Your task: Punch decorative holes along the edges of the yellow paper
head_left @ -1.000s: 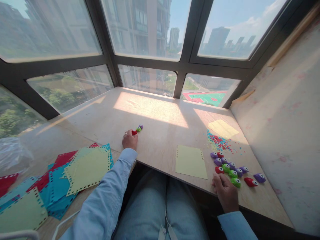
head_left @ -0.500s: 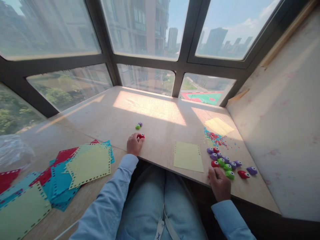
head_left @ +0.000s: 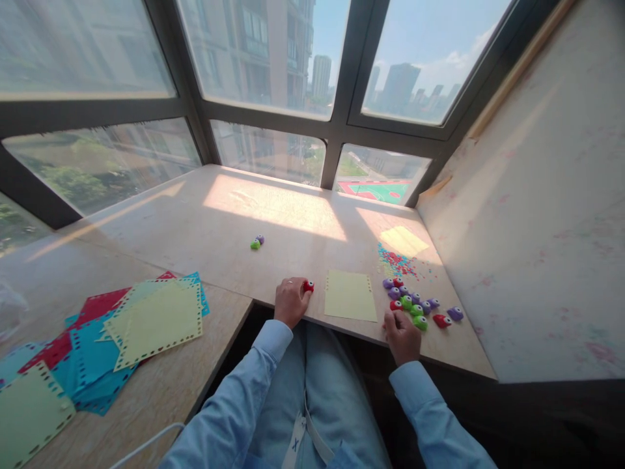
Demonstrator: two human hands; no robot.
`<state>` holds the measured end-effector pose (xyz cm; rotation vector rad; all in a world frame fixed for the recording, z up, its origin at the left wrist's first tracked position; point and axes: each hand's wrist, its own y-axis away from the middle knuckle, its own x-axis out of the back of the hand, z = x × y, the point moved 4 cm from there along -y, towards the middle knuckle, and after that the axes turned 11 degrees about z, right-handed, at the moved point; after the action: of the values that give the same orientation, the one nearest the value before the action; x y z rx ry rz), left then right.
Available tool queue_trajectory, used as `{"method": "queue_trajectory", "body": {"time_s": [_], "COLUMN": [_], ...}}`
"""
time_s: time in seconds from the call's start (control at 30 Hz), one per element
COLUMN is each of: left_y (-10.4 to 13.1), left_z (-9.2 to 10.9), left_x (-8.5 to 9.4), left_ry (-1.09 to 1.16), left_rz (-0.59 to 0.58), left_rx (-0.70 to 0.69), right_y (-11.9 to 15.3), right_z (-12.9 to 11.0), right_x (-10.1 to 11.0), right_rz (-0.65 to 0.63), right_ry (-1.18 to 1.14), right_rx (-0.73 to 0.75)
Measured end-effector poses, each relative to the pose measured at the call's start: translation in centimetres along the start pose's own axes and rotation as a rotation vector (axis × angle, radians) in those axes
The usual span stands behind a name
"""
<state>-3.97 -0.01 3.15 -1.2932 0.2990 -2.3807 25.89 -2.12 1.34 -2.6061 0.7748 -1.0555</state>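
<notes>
My left hand (head_left: 291,301) is closed on a small red craft punch (head_left: 308,286) with a white eye-like button, just left of a pale yellow sheet (head_left: 349,297). Small holes run along parts of that sheet's side edges. At the table's front edge, my right hand (head_left: 403,335) is curled closed beside a cluster of purple, red and green punches; whatever its fingers hold is hidden. Nearest to it are a green punch (head_left: 419,322) and a red punch (head_left: 396,305). Farther right lie another red punch (head_left: 442,320) and a purple punch (head_left: 455,314).
Punched-out paper bits (head_left: 396,262) lie scattered behind the cluster, near another yellow sheet (head_left: 404,241). A green punch (head_left: 254,244) touches a purple punch (head_left: 260,239) farther back. Hole-edged coloured sheets (head_left: 161,322) overlap at left, beside a clear plastic bag (head_left: 10,309).
My left hand has carried the red craft punch rightward, away from the green and purple pair and close to the yellow sheet. My right hand stays by the cluster; the view has turned slightly.
</notes>
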Motion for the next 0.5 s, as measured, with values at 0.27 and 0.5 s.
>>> {"method": "queue_trajectory", "body": {"time_s": [0.27,0.5], "left_y": [3.9,3.7], "left_z": [6.5,11.1], "left_x": [-1.0,-5.9], "left_ry": [0.12,0.113], "left_rz": [-0.046,-0.325], "left_rx": [-0.395,-0.514], "right_y": [-0.2,-0.2], "right_z": [-0.1,-0.1], "right_x": [-0.1,0.2], "right_rz": [-0.023,-0.087], "right_ry": [-0.015,-0.189], "right_rx": [-0.005,-0.094]}}
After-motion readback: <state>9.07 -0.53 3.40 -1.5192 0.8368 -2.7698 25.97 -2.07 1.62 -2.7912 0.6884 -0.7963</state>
